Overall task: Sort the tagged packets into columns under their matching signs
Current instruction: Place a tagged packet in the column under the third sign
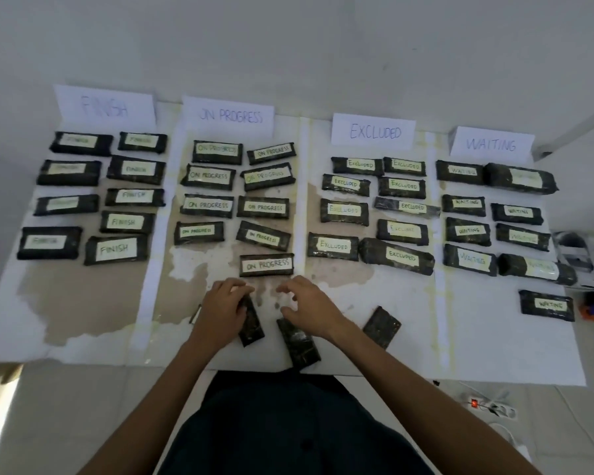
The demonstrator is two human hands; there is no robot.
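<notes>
Nearly all sorted: my left hand (225, 305) curls on the left packet (254, 332) of 3 near me, right hand (306, 303) spread, holding nothing; next, I'd flip it and read its tag

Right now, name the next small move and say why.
Probably turn over the dark packet that the left hand holds: no tag shows on it, so its column cannot be picked yet.

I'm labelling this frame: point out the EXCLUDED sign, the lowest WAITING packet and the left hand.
EXCLUDED sign (374, 132): head view, paper's middle.
lowest WAITING packet (547, 305): head view, its tag.
left hand (221, 303): head view, hand's back.
</notes>
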